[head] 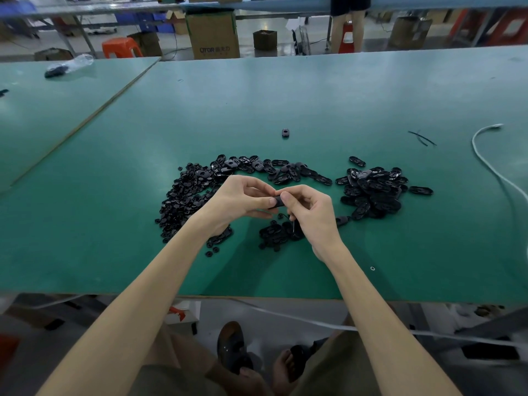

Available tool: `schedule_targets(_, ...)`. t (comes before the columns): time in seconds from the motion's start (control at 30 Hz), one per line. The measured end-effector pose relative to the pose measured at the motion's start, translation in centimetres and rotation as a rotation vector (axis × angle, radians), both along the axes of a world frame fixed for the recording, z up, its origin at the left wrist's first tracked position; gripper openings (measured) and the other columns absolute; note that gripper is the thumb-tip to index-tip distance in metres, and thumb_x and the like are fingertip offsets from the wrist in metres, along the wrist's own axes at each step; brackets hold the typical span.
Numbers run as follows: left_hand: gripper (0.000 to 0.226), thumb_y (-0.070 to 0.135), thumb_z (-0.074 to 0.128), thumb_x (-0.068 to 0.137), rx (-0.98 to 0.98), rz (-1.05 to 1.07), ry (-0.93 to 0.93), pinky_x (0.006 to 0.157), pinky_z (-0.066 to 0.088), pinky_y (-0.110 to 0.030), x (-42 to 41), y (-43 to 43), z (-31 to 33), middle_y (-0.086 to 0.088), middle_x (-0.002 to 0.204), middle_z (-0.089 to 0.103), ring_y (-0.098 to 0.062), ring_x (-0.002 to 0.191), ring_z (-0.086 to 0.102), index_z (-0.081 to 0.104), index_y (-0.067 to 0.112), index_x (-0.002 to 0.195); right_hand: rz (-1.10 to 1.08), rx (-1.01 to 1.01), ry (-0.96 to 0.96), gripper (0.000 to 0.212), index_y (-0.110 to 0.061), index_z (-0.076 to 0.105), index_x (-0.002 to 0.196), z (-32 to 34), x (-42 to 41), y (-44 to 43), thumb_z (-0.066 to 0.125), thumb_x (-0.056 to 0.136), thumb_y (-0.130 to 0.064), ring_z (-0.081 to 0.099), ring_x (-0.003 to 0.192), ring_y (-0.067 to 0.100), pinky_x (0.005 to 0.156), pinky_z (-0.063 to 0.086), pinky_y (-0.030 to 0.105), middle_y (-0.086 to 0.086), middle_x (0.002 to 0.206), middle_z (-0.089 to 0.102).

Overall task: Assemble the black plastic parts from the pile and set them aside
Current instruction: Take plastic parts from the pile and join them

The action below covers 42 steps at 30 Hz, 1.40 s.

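Above the green table (285, 95), my left hand (240, 200) and my right hand (310, 208) meet and both pinch one small black plastic part (279, 202) between thumbs and fingers; most of it is hidden. A pile of small round black pieces (183, 195) lies to the left. Oval black pieces form a row (271, 168) behind my hands. Another heap of oval parts (371, 191) sits to the right. A small cluster of parts (275, 232) lies just under my right hand.
A single black part (285, 133) lies alone further back. Thin black strips (422, 137) and a white cable (485, 158) lie at the right. A plastic bag with dark contents (67, 65) rests far left. Boxes, red stools and a standing person are beyond the table.
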<state>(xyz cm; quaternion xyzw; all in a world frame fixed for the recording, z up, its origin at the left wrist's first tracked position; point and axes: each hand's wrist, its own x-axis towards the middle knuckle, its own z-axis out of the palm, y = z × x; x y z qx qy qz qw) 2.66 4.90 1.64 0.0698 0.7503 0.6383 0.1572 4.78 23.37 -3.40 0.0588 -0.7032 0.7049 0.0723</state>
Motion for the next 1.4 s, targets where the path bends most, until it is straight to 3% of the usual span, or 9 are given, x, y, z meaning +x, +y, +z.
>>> schedule_targets(0.17, 0.021, 0.000, 0.076, 0.090, 0.010, -0.010, -0.004, 0.077, 0.063, -0.031, 0.0, -0.2, 0.0, -0.018, 0.099, 0.078, -0.028, 0.088, 0.078, 0.070, -0.004, 0.110, 0.004, -0.003, 0.005, 0.011, -0.018, 0.079, 0.097, 0.1, 0.1, 0.0, 0.070, 0.099, -0.011, 0.056, 0.064, 0.007, 0.064, 0.051, 0.022, -0.012, 0.069, 0.068)
schedule_targets(0.3, 0.019, -0.001, 0.070, 0.094, 0.034, -0.025, -0.036, 0.086, 0.063, -0.040, -0.1, -0.5, -0.2, -0.019, 0.106, 0.077, -0.033, 0.099, 0.076, 0.070, -0.004, 0.113, -0.008, -0.012, -0.003, 0.010, -0.015, 0.079, 0.098, 0.1, 0.0, 0.0, 0.070, 0.100, -0.010, 0.056, 0.063, 0.007, 0.063, 0.050, 0.020, -0.012, 0.068, 0.068)
schedule_targets(0.57, 0.019, 0.003, 0.068, 0.097, 0.090, -0.059, -0.120, 0.088, 0.062, -0.040, -0.1, -1.1, 0.1, -0.020, 0.113, 0.076, -0.034, 0.106, 0.074, 0.070, -0.003, 0.115, -0.010, 0.000, -0.013, 0.009, -0.017, 0.080, 0.099, -0.2, -0.1, 0.1, 0.071, 0.100, -0.016, 0.059, 0.067, 0.009, 0.066, 0.053, 0.024, -0.001, 0.079, 0.074)
schedule_targets(0.77, 0.023, 0.008, 0.077, 0.092, 0.036, -0.011, -0.050, 0.083, 0.064, -0.038, 0.2, 0.2, 0.1, -0.019, 0.105, 0.077, -0.030, 0.095, 0.076, 0.070, -0.003, 0.112, -0.008, -0.002, -0.011, 0.010, -0.024, 0.081, 0.095, -0.2, -0.1, 0.1, 0.073, 0.098, -0.020, 0.060, 0.070, 0.014, 0.069, 0.055, 0.033, 0.011, 0.085, 0.075)
schedule_targets(0.9, 0.024, 0.005, 0.079, 0.089, -0.011, 0.006, -0.017, 0.077, 0.064, -0.033, 0.2, 0.5, 0.0, -0.021, 0.098, 0.077, -0.028, 0.085, 0.077, 0.070, -0.005, 0.109, 0.009, -0.007, -0.013, 0.011, -0.026, 0.081, 0.093, -0.1, -0.1, 0.1, 0.073, 0.098, -0.020, 0.062, 0.071, 0.008, 0.068, 0.056, 0.028, 0.001, 0.084, 0.078)
schedule_targets(1.13, 0.019, -0.005, 0.075, 0.089, -0.134, -0.035, 0.027, 0.072, 0.064, -0.030, -0.3, 0.6, 0.5, -0.023, 0.092, 0.077, -0.026, 0.077, 0.078, 0.070, -0.008, 0.106, 0.024, 0.045, -0.031, 0.014, -0.027, 0.079, 0.093, -0.3, -0.3, 0.0, 0.071, 0.100, -0.017, 0.063, 0.072, 0.005, 0.071, 0.054, 0.027, 0.000, 0.086, 0.078)
schedule_targets(1.4, 0.023, -0.004, 0.075, 0.088, 0.068, 0.028, -0.073, 0.080, 0.064, -0.034, 0.5, 0.5, -0.4, -0.022, 0.101, 0.077, -0.029, 0.088, 0.077, 0.069, -0.005, 0.111, -0.012, 0.028, -0.013, 0.013, -0.021, 0.077, 0.093, -0.2, -0.1, 0.0, 0.068, 0.101, -0.015, 0.060, 0.066, 0.003, 0.065, 0.051, 0.021, -0.012, 0.076, 0.074)
